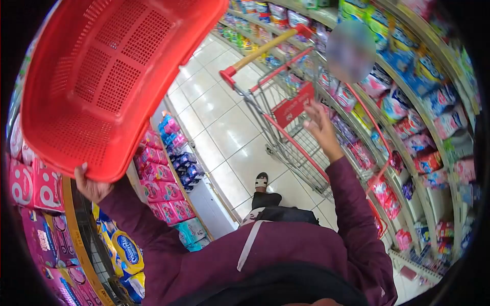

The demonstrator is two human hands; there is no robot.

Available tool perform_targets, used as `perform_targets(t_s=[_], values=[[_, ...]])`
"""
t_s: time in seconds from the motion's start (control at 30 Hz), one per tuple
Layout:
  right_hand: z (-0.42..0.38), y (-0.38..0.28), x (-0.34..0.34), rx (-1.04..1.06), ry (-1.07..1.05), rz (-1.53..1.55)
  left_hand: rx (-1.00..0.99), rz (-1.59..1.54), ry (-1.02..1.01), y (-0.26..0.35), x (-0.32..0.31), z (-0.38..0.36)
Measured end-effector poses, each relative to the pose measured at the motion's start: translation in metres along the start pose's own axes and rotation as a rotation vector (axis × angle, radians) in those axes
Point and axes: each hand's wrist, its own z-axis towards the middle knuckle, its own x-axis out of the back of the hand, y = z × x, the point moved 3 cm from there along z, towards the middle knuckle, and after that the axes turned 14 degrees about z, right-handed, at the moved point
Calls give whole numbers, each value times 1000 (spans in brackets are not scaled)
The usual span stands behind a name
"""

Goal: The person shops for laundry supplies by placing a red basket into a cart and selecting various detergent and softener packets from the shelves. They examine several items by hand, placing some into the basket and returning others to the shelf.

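My left hand grips the rim of a red plastic shopping basket at its lower corner. The basket is tilted up on its side, its perforated inside facing me, and nothing shows in it. Over the shopping cart my right hand is raised with fingers stretched and apart, overlapping the cart beside its red sign. That wire cart has red trim and a yellow handle.
Shelves of colourful detergent bags curve along the right. On the left, shelves hold pink packs, more pink packs and yellow-blue packs. Tiled floor runs between. A sandalled foot shows below me.
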Motion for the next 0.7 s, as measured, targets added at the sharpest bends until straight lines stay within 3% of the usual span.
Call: perform_targets(t_s=[0.1, 0.17, 0.23, 0.3, 0.37, 0.43, 0.5, 0.53, 0.63, 0.7], values=[[-22, 89, -5, -41, -48, -601, 29, -1, 89, -38, 21, 38], [-35, 101, -24, -108, -157, -860, 6, 27, 113, -77, 37, 72], [-32, 99, -38, -149, -31, -968, 72, -42, 116, -127, 51, 100], [-37, 108, -38, -67, 6, -1051, 216, -56, 273, -190, 74, 129], [-40, 117, -35, -6, 7, -1204, 100, 196, 95, -240, 59, 129], [-35, 111, -44, -94, 36, -1236, 490, -128, 276, -339, 85, 165], [-28, 115, -47, -178, 90, -1227, 669, -55, 256, -389, 75, 159], [-27, 116, -49, -148, 109, -1263, 752, -83, 418, -425, 75, 152], [-18, 119, -56, -217, 187, -1352, 916, -38, 363, -567, 130, 120], [-16, 118, -58, -279, 223, -1373, 1649, 133, 630, -617, 145, 76]])
